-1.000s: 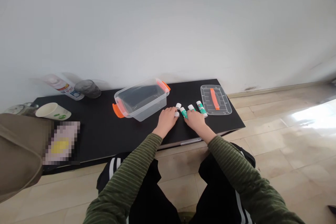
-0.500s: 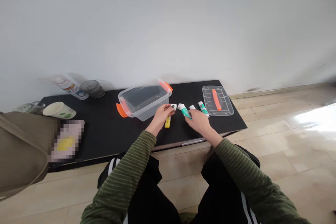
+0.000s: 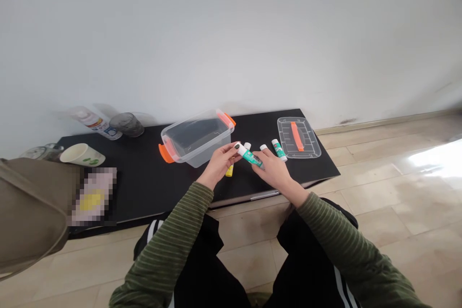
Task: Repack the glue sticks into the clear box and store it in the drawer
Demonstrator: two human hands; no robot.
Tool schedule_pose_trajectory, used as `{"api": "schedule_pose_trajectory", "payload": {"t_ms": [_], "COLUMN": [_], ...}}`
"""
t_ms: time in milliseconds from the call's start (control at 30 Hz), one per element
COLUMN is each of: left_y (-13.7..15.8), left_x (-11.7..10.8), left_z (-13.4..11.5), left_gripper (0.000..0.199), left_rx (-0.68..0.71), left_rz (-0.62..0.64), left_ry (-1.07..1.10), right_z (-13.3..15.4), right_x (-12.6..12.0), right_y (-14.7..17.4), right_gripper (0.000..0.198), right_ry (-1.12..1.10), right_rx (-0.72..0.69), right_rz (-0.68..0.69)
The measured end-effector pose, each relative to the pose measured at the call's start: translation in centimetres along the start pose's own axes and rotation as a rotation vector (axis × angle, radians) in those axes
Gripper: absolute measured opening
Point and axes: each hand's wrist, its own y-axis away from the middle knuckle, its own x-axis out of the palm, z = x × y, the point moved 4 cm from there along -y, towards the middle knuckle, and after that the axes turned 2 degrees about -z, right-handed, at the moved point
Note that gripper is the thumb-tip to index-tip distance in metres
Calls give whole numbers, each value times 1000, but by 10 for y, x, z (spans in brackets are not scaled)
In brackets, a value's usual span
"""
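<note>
My left hand [image 3: 221, 162] pinches a white cap [image 3: 238, 147] at the upper end of a green-and-white glue stick [image 3: 251, 158]. The lower part of that glue stick is in the grip of my right hand [image 3: 272, 171], and it slants between both hands. Behind it shows a white end [image 3: 247, 145] of another piece, mostly hidden. A white-topped stick [image 3: 263, 147] is partly covered by my right fingers. Just right of them lies another green glue stick [image 3: 279, 150]. Below my left fingers rests a yellow tube [image 3: 229, 171], its upper part hidden.
A clear plastic box [image 3: 197, 142] with orange latches stands behind my left hand. Its lid [image 3: 310, 144] lies at the right on the black table [image 3: 151, 187]. Left are a paper cup [image 3: 82, 154], a dark glass [image 3: 127, 125], a spray can [image 3: 97, 122] and a person's sleeve [image 3: 32, 211].
The glue stick in my right hand has tilted over and moved left. Its end now meets the white cap in my left fingers, where the two were apart before.
</note>
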Motion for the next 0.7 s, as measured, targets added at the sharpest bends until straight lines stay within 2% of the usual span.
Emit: {"api": "schedule_pose_trajectory", "payload": {"t_ms": [333,533,633,700], "left_y": [-1,-2,-9,-17], "left_x": [1,3,1,1], "left_z": [0,5,15,22], "left_gripper": [40,47,49,44], "left_rx": [54,25,23,53], "left_rz": [56,134,153,139], "left_ry": [-130,-184,-278,-418], "right_z": [5,4,1,-3], "right_x": [0,4,10,15], "right_y": [1,5,5,2], "right_gripper": [42,30,23,23], "right_ry": [13,-54,-48,-9], "right_rx": [35,52,97,165], "right_rz": [34,100,156,203]}}
